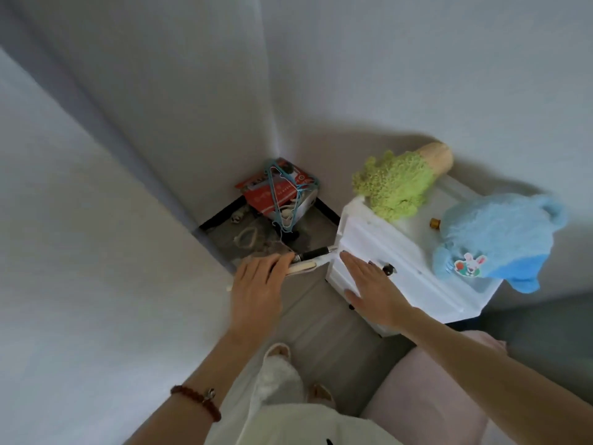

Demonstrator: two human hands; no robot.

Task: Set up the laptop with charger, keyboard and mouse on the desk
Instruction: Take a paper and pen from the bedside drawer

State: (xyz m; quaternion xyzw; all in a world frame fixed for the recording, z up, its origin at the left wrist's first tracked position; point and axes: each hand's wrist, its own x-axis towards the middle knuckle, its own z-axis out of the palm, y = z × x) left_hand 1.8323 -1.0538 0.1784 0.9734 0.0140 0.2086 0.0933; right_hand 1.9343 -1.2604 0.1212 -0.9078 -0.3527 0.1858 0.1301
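Note:
No laptop, charger, keyboard or mouse shows in the head view. My left hand point(256, 284) is closed around the end of a black rod with silver bands point(316, 253) and a cream-white strip point(303, 268) just below it; I cannot tell what these are. Both reach toward the left corner of a white drawer cabinet point(414, 268). My right hand point(369, 287) lies flat against the cabinet's upper drawer front, fingers apart and holding nothing, beside a small dark knob point(388, 269).
A green plush toy point(394, 184) and a blue plush toy point(494, 239) lie on the cabinet top. A red box with blue hangers point(282, 191) sits in the floor corner. Walls close in at left and behind. Pink furniture point(426, 396) is at lower right.

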